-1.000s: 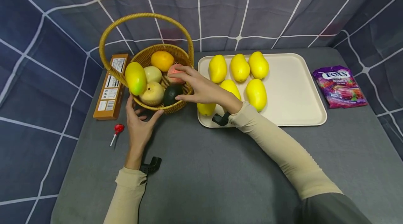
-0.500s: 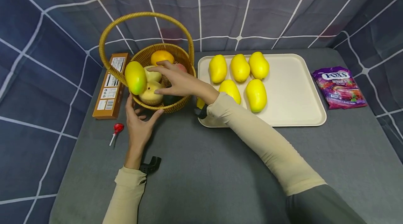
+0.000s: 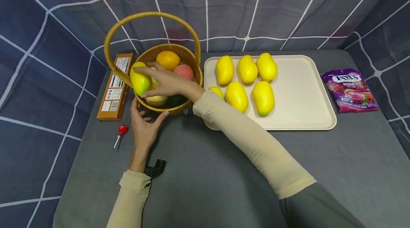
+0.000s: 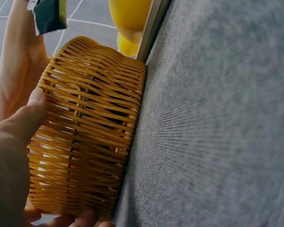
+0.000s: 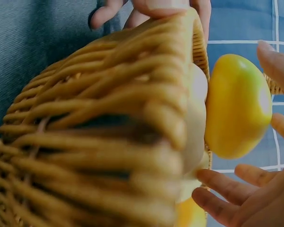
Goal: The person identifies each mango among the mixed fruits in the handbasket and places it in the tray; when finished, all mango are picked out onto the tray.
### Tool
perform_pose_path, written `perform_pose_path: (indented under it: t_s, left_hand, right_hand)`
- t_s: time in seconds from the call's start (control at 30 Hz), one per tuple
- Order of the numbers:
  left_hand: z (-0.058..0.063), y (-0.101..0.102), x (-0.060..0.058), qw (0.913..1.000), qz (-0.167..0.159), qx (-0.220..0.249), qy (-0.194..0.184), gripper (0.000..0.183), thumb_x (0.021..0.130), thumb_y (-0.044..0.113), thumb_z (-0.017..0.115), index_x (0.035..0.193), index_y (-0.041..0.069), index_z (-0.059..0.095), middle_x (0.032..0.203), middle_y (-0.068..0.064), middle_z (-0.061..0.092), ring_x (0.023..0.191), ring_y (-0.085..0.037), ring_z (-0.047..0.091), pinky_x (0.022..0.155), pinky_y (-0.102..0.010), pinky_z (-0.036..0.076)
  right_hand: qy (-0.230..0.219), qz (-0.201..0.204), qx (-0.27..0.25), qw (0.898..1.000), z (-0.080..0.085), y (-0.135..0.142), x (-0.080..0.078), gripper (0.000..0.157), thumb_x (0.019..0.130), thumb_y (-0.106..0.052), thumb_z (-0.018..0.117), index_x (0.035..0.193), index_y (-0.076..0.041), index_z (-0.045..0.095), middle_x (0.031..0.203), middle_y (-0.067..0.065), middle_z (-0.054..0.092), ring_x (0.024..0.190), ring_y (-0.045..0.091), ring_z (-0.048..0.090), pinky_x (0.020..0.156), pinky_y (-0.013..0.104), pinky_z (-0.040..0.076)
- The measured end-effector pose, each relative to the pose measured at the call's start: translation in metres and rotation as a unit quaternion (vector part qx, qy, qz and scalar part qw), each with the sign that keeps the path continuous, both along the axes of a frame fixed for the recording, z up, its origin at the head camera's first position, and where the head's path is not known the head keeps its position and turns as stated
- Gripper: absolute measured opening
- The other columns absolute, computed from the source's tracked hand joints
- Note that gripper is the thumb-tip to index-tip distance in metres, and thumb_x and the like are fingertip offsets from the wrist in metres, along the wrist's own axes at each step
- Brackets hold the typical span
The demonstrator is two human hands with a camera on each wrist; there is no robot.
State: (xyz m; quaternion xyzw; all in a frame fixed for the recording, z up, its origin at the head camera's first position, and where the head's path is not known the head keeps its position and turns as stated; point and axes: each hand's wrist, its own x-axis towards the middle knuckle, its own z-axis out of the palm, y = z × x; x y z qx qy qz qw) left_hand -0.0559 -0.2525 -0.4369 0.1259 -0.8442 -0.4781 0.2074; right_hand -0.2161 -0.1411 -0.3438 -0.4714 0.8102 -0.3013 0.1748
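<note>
A wicker basket [image 3: 197, 78] with a tall handle holds several fruits. On its left rim sits a yellow-green mango [image 3: 140, 83], also seen as a mango [image 5: 239, 106] in the right wrist view. My right hand [image 3: 168, 82] reaches across the basket, fingers spread over and beside that mango without closing round it. My left hand [image 3: 144, 128] grips the basket's front left, its thumb [image 4: 31, 113] on the wicker wall and the fingers lower down. An orange fruit [image 3: 168, 60] and a peach [image 3: 183, 72] lie inside; pale round fruit [image 3: 157, 100] is partly hidden under my right hand.
Right of the basket, a cream tray [image 3: 301, 92] bears several yellow mangoes [image 3: 236, 96]. A purple sweets bag [image 3: 350, 91] lies at the far right. Beside the basket's left are a brown box [image 3: 112, 96] and a red lollipop [image 3: 121, 130]. A gridded cloth [image 3: 230, 14] stands behind.
My right hand has moved left across the basket, from beside the peach, over the pale fruit, to the mango on the left rim. My left hand stays at the basket.
</note>
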Motion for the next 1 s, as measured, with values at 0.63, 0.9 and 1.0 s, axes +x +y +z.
perform_pose_path:
  t_s: [0.63,0.9,1.0]
  left_hand:
    - [0.001,0.000,0.000,0.9999,0.005,-0.007,-0.009,0.106,0.076,0.035,0.084,0.157,0.024,0.017,0.156,-0.010,0.029,0.116,-0.029,0.051,0.086,-0.041,0.046]
    - [0.002,0.000,0.000,0.9999,0.006,-0.006,-0.010,0.106,0.077,0.034,0.084,0.157,0.023,0.016,0.155,-0.010,0.029,0.117,-0.029,0.051,0.086,-0.040,0.046]
    - [0.001,0.000,0.000,0.9999,0.006,-0.007,-0.008,0.106,0.077,0.034,0.085,0.157,0.022,0.017,0.155,-0.010,0.029,0.116,-0.029,0.051,0.086,-0.041,0.046]
  right_hand:
    - [0.000,-0.004,-0.021,1.000,-0.007,-0.017,-0.007,0.088,0.081,-0.047,0.077,0.153,-0.024,0.032,0.155,0.009,0.024,0.140,0.019,0.028,0.102,0.024,0.039]
    - [0.025,-0.015,-0.033,0.999,-0.006,-0.019,-0.006,0.086,0.079,-0.046,0.079,0.150,-0.022,0.037,0.151,0.009,0.030,0.133,0.017,0.035,0.100,0.022,0.040]
    - [0.033,-0.017,-0.052,0.998,-0.007,-0.011,-0.006,0.085,0.078,-0.044,0.080,0.149,-0.022,0.039,0.150,0.009,0.032,0.127,0.018,0.042,0.099,0.024,0.041]
